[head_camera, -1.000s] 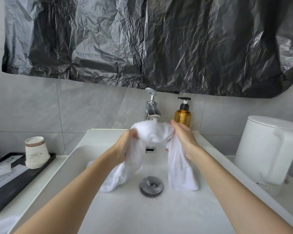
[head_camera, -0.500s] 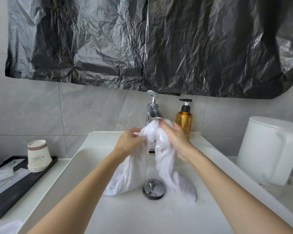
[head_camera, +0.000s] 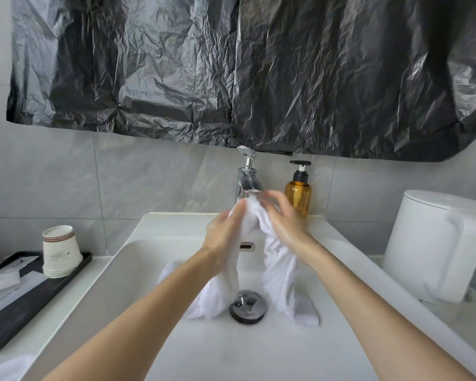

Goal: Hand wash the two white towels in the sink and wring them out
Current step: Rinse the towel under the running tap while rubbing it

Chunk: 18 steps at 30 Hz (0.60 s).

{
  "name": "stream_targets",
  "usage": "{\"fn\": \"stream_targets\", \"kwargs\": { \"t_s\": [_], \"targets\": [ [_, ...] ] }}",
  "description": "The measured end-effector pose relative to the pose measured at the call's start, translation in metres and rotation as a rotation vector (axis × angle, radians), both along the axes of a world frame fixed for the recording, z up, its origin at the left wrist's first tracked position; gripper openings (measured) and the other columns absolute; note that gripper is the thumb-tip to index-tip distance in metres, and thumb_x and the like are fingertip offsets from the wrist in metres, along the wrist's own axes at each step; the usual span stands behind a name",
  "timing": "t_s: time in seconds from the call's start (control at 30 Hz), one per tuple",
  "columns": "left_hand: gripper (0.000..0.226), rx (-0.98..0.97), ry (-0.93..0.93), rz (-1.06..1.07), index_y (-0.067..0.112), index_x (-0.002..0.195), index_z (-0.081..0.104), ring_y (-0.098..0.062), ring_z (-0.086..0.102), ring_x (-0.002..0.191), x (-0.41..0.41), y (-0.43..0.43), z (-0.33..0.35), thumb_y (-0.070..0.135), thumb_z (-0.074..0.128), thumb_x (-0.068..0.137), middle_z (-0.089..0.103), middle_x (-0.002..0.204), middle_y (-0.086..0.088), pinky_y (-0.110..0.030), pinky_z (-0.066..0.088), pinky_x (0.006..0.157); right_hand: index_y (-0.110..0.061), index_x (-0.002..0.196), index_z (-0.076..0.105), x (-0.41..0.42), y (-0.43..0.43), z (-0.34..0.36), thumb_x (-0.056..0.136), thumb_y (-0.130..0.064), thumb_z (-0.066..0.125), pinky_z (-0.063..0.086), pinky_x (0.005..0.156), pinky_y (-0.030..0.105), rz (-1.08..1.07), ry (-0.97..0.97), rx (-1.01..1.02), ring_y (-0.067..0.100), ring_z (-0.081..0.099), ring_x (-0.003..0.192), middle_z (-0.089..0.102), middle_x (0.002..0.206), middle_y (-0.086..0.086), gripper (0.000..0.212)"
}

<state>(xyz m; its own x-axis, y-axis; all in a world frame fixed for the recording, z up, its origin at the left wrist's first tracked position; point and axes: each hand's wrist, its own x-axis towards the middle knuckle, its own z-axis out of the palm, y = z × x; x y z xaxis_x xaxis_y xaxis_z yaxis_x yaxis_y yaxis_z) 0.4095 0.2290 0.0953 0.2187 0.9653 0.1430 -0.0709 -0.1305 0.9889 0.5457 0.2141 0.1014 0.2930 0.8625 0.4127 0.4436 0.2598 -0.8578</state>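
Right at the sink's (head_camera: 138,259) 12 o'clock edge, just below the spout of the chrome faucet (head_camera: 246,177), both hands meet on the bunched top of one white towel (head_camera: 278,273). The left hand (head_camera: 223,235) lies against the towel's 9 o'clock side with its fingers (head_camera: 238,213) nearly straight and pointing up towards the spout, so its grip is released and only pressing the cloth flat. The right hand (head_camera: 285,224) covers the 3 o'clock side, palm against the cloth; its fingers (head_camera: 275,199) arch over the top of the bunch but are smeared by motion, and I cannot tell whether that grip is clasped on the towel or merely resting on it. From the hands the towel hangs in two twisted legs that reach the basin floor, one landing at 9 o'clock of the drain stopper (head_camera: 247,306) and the other at 3 o'clock, with the stopper showing between them. An amber soap bottle (head_camera: 298,193) with a black pump stands just beside the faucet at its 3 o'clock. On the counter (head_camera: 74,292) at the sink's 9 o'clock a black tray (head_camera: 25,312) carries a stack of paper cups (head_camera: 61,251) turned upside down, and a white kettle (head_camera: 429,243) stands at the sink's 3 o'clock. Crinkled black plastic sheeting (head_camera: 231,70) hangs on the wall above.
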Motion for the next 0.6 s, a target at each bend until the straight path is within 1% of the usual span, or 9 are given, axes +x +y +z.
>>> {"fn": "stream_targets", "kwargs": {
  "t_s": [0.07,0.17,0.23,0.33,0.4,0.47,0.5,0.57,0.6],
  "targets": [
    [0.041,0.052,0.118,0.025,0.027,0.117,0.056,-0.015,0.059,0.095,-0.005,0.002,-0.001,0.058,0.038,0.097,0.063,0.112,-0.001,-0.026,0.047,0.077,-0.036,0.108,0.058,-0.009,0.000,-0.003,0.096,-0.043,0.049,0.044,0.089,0.030,0.092,0.040,0.005,0.010,0.059,0.098,0.065,0.101,-0.009,0.016],
    [0.051,0.001,0.111,-0.028,0.032,0.129,0.050,-0.023,0.056,0.115,-0.001,-0.003,-0.004,0.064,0.024,0.097,0.059,0.126,-0.003,-0.045,0.044,0.103,-0.028,0.089,0.051,-0.030,-0.002,-0.013,0.093,-0.054,0.048,0.043,0.077,0.033,0.014,0.008,0.035,0.014,0.058,0.087,0.062,0.085,-0.009,0.026],
    [0.049,0.081,0.186,0.041,0.028,0.117,0.059,-0.020,0.055,0.113,0.001,-0.008,-0.001,0.056,0.023,0.100,0.062,0.121,0.000,-0.041,0.042,0.103,-0.024,0.086,0.047,-0.040,-0.008,-0.019,0.096,-0.051,0.043,0.042,0.069,0.033,-0.108,-0.078,0.050,0.017,0.058,0.084,0.061,0.080,-0.007,0.030],
    [0.042,0.190,0.315,0.146,0.027,0.094,0.064,-0.023,0.058,0.103,-0.001,-0.008,0.004,0.052,0.031,0.099,0.067,0.106,-0.002,-0.036,0.043,0.089,-0.015,0.092,0.052,-0.039,-0.009,-0.018,0.100,-0.042,0.041,0.045,0.070,0.035,-0.189,-0.188,0.078,0.028,0.061,0.086,0.062,0.082,0.002,0.030],
    [0.042,0.212,0.382,0.159,0.031,0.089,0.067,-0.024,0.060,0.100,-0.004,-0.002,0.005,0.059,0.035,0.094,0.069,0.098,-0.001,-0.035,0.043,0.083,-0.009,0.089,0.058,-0.039,-0.006,-0.011,0.089,-0.023,0.062,0.047,0.056,0.032,-0.275,-0.498,0.144,0.028,0.064,0.067,0.058,0.071,0.008,0.014],
    [0.047,0.236,0.441,0.157,0.036,0.093,0.069,-0.026,0.060,0.102,-0.006,0.006,0.005,0.065,0.032,0.088,0.070,0.100,-0.001,-0.036,0.046,0.087,-0.007,0.078,0.063,-0.032,0.000,-0.008,0.067,-0.004,0.073,0.036,0.035,0.022,-0.345,-0.663,0.179,0.024,0.056,0.038,0.053,0.052,0.006,0.016],
    [0.051,0.258,0.482,0.157,0.035,0.097,0.070,-0.028,0.059,0.106,-0.007,0.007,0.005,0.066,0.029,0.089,0.069,0.105,-0.003,-0.038,0.046,0.091,-0.006,0.080,0.062,-0.028,0.000,-0.006,0.074,-0.007,0.065,0.033,0.033,0.023,-0.328,-0.732,0.157,0.026,0.055,0.036,0.054,0.051,0.006,0.006],
    [0.057,0.318,0.552,0.123,0.029,0.104,0.070,-0.031,0.057,0.114,-0.008,0.006,0.006,0.061,0.024,0.098,0.068,0.113,-0.009,-0.038,0.042,0.096,-0.009,0.090,0.061,-0.023,-0.009,-0.003,0.097,-0.024,0.033,0.033,0.045,0.032,-0.249,-0.863,0.181,0.034,0.059,0.051,0.061,0.062,0.013,0.033],
    [0.058,0.334,0.557,0.084,0.027,0.108,0.069,-0.030,0.055,0.119,-0.008,0.004,0.007,0.058,0.021,0.101,0.067,0.119,-0.009,-0.037,0.040,0.099,-0.013,0.090,0.059,-0.015,-0.009,-0.005,0.102,-0.030,0.026,0.033,0.052,0.033,-0.236,-0.829,0.225,0.036,0.057,0.059,0.061,0.066,0.014,0.039]
  ]
}}
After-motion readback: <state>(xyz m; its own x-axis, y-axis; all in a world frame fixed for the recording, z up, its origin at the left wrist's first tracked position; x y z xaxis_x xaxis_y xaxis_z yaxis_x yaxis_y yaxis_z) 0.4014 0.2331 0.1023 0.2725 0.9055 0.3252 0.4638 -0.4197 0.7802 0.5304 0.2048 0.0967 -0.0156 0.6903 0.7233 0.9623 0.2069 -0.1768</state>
